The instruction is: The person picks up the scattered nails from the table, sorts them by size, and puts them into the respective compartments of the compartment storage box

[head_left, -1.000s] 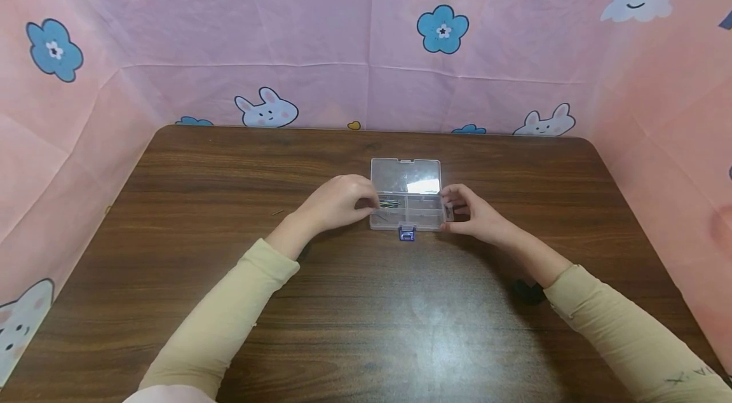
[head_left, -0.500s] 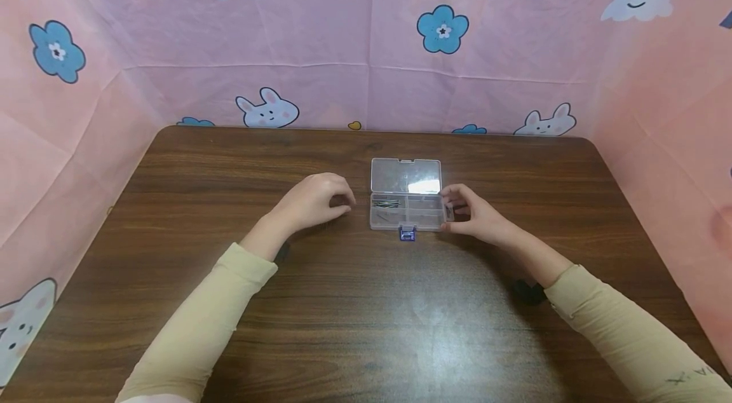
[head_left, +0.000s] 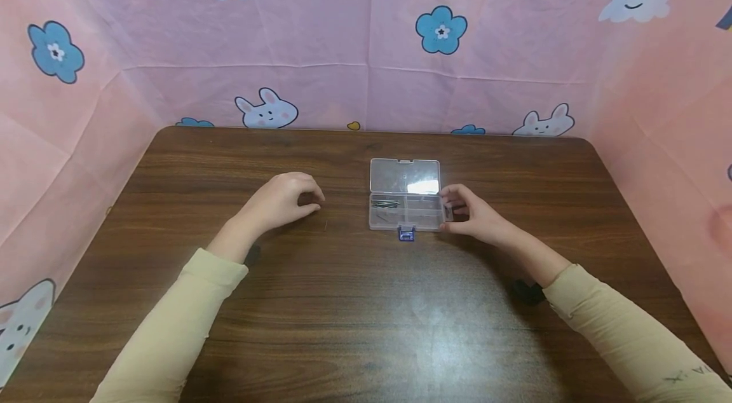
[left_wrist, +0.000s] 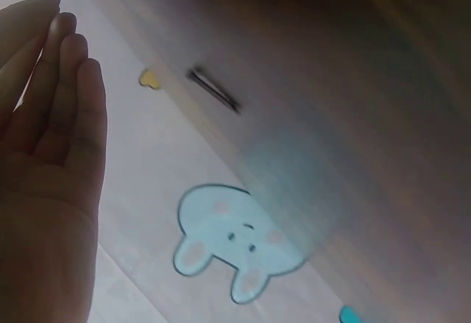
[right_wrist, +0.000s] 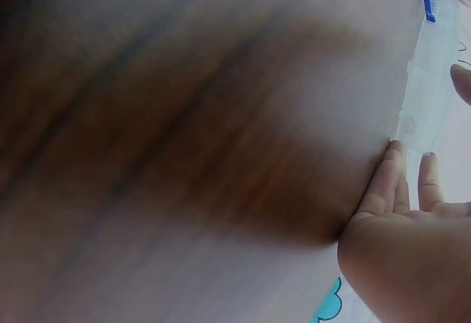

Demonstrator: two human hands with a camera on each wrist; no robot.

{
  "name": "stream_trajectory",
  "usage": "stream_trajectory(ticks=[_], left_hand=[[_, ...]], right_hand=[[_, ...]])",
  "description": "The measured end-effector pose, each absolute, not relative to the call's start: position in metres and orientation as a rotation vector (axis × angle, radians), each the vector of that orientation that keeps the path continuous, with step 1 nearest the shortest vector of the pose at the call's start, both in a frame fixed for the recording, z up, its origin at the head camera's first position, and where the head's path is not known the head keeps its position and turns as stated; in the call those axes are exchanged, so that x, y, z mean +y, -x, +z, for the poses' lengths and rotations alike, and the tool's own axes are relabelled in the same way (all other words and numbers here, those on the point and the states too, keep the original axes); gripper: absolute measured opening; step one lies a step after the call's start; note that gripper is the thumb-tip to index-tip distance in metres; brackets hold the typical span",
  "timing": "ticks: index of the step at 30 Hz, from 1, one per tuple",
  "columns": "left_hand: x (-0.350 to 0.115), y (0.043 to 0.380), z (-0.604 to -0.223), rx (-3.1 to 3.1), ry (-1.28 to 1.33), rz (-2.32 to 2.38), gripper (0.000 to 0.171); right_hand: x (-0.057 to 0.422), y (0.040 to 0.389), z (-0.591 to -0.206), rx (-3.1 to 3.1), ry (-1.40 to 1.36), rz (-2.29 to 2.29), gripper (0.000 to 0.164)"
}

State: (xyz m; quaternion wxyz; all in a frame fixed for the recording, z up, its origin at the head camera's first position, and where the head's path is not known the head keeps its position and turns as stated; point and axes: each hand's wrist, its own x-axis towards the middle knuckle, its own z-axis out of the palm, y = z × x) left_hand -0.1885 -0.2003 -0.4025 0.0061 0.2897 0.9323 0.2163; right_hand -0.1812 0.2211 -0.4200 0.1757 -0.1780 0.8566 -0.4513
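A clear plastic compartment box [head_left: 423, 222] lies with its lid [head_left: 390, 175] folded back. Several thin dark hairpins [head_left: 386, 204] sit in its back left compartment, and another thin piece [head_left: 382, 217] shows in the front left one. My right hand [head_left: 471, 215] holds the box's right end, thumb at the front corner and fingers at the back. To the left of the box, my left hand [head_left: 283, 199] hovers low over the table, fingers loosely bent and holding nothing. A single hairpin [left_wrist: 213, 90] lies on the table beside it in the left wrist view.
The brown wooden table [head_left: 343, 327] has pink patterned cloth [head_left: 320, 28] hanging along its back and sides. A blue latch [head_left: 406, 234] sticks out from the box's front edge. Dark wrist gear [head_left: 527, 292] shows under the right wrist.
My left hand has drawn away from the box's left compartments and moved left over the table. The right hand and the box have stayed in place.
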Motion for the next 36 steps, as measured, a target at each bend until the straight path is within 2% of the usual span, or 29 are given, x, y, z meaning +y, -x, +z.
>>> stream_trajectory(ticks=[22,36], left_hand=[[-0.261,0.175,-0.404,2.992,-0.688,0.684,0.01],[-0.273,0.175,-0.408,2.936,-0.694,0.601,0.01]], right_hand=[[0.222,0.181,-0.421,2.42,0.512,-1.279,0.062],[0.222,0.181,-0.421,2.425,0.513,-1.279,0.062]])
